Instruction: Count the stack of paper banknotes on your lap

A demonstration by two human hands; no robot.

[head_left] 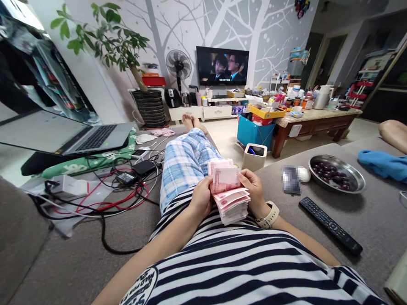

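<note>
A thick stack of pinkish-red banknotes (231, 191) is held over my lap, folded so that its ends fan out towards me. My left hand (202, 196) grips the stack's left side, thumb on the face of the notes. On the other side my right hand (252, 190) pinches the upper right edge of a note between thumb and fingers. A pale watch (269, 215) is on my right wrist. The fingers behind the notes are partly hidden. Beneath lie my striped shirt and plaid trousers (185, 165).
On the sofa to the right are a remote control (330, 224), a steel bowl (356, 182) of dark fruit and a blue cloth (392, 164). A laptop (101, 137) and tangled cables (128, 191) lie left. Another person's leg (399, 136) shows at far right.
</note>
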